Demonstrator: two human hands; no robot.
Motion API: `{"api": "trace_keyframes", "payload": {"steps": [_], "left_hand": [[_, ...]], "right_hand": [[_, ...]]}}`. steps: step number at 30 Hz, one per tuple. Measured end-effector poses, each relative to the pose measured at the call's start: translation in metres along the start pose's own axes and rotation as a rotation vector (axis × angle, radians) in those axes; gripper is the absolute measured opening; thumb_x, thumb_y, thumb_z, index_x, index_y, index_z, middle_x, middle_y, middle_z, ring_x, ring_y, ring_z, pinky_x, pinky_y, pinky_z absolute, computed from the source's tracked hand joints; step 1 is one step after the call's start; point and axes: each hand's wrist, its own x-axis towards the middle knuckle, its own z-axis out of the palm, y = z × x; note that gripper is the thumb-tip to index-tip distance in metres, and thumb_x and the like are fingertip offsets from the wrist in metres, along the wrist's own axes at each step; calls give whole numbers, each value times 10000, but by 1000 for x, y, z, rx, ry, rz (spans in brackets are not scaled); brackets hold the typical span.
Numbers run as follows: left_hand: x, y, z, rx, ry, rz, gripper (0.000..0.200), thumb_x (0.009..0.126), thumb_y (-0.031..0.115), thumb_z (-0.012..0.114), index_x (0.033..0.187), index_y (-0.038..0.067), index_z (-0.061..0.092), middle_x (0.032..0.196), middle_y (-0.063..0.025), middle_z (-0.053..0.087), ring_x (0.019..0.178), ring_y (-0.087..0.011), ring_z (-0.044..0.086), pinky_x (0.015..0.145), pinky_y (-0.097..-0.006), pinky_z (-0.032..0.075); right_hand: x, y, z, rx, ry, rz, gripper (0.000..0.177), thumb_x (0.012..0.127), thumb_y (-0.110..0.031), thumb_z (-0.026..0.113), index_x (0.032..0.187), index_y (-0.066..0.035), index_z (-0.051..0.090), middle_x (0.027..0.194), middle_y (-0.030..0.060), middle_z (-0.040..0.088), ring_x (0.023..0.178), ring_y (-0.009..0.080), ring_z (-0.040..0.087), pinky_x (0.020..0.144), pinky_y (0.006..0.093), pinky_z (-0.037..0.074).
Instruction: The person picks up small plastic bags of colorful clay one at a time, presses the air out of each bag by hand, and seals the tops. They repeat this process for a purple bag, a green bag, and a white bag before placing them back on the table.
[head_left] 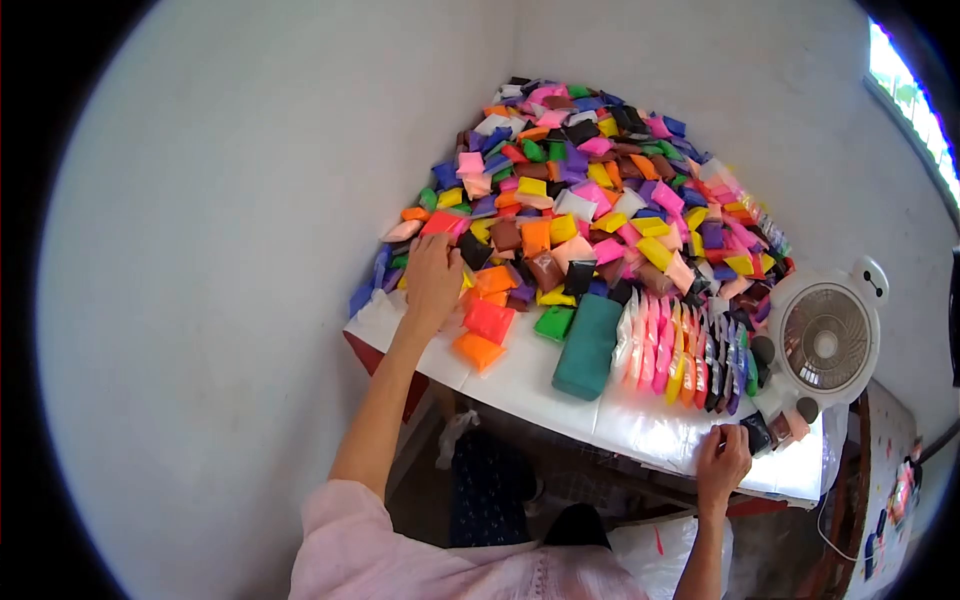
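My left hand (435, 279) reaches to the left front of a big heap of small coloured packets (563, 229). Its bent fingers are on a red packet (440, 222), and the fingertips are partly hidden. Just right of it a black packet (475, 250) lies in the heap. My right hand (723, 462) is curled closed at the table's front edge; whatever its fingers hold is hidden. Close beside it lies a black packet (757, 434). Between my hands, a row of packets (675, 350) stands on edge against a green block (588, 347).
Loose orange (478, 352), red (489, 320) and green packets (554, 323) lie before the heap on the white tabletop (630, 428). A white fan (826, 340) stands at the right. Walls meet behind the heap. A clear plastic bag (665, 560) hangs below the table.
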Motion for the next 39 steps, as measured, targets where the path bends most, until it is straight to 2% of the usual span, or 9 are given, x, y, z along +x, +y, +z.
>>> {"api": "trace_keyframes", "payload": {"steps": [2, 17, 20, 23, 26, 29, 31, 35, 39], "left_hand": [[22, -10, 22, 73, 52, 150, 136, 802, 60, 619, 922, -3, 611, 929, -160, 604, 923, -337, 553, 816, -447, 448], [79, -26, 78, 294, -65, 360, 109, 809, 90, 599, 898, 32, 626, 948, -121, 626, 962, -322, 565, 826, -427, 453], [81, -17, 59, -192, 63, 46, 54, 859, 88, 592, 886, 43, 602, 846, -76, 619, 832, -249, 593, 744, -349, 470], [63, 23, 1, -1084, -179, -452, 69, 918, 119, 582, 880, 62, 579, 771, -17, 583, 728, -139, 566, 675, -269, 455], [25, 75, -29, -1419, -234, -558, 87, 948, 145, 578, 892, 78, 579, 781, 18, 562, 714, -64, 530, 668, -231, 438], [-18, 119, -36, -1599, -386, -501, 58, 944, 125, 579, 912, 77, 585, 818, 11, 586, 730, -72, 548, 687, -231, 448], [-47, 145, -33, -1659, -431, -522, 32, 940, 97, 586, 935, 66, 593, 849, 8, 600, 756, -76, 562, 708, -223, 453], [-91, 193, -32, -1712, -501, -557, 20, 935, 64, 599, 944, 47, 594, 857, 0, 607, 773, -85, 569, 728, -230, 464], [-123, 225, -27, -1752, -579, -566, 21, 941, 60, 597, 941, 40, 591, 843, -4, 606, 778, -86, 565, 735, -231, 460]], "right_hand": [[0, 1, 1, -15, 17, -19, 93, 866, -77, 604, 815, -18, 552, 737, 132, 521, 622, 321, 550, 561, 449, 396], [2, -2, -2, 33, 28, -3, 78, 848, -68, 603, 805, -14, 568, 742, 131, 537, 630, 318, 554, 569, 447, 403], [2, 3, 0, 18, 60, -48, 72, 845, -65, 605, 811, -13, 569, 753, 135, 541, 631, 333, 553, 572, 456, 405], [3, 1, 0, 5, 98, -92, 68, 844, -67, 607, 819, -16, 570, 766, 139, 543, 630, 352, 551, 567, 462, 406], [1, 4, 1, 40, 73, -28, 59, 855, -64, 609, 821, -26, 579, 757, 139, 551, 606, 327, 555, 554, 440, 415], [2, 2, -1, 108, 122, -38, 84, 870, -62, 610, 801, -22, 581, 703, 131, 522, 562, 295, 532, 529, 404, 406], [0, 0, -6, 235, 112, 0, 113, 899, -76, 604, 811, -6, 591, 695, 96, 530, 555, 212, 519, 521, 362, 396], [-8, -39, -23, 747, -170, 274, 175, 927, -143, 621, 977, 21, 653, 848, 28, 628, 711, 97, 542, 621, 255, 433], [-3, -80, -32, 1048, -311, 209, 288, 922, -205, 656, 1115, 7, 667, 962, 28, 642, 782, 88, 562, 663, 228, 450]]}}
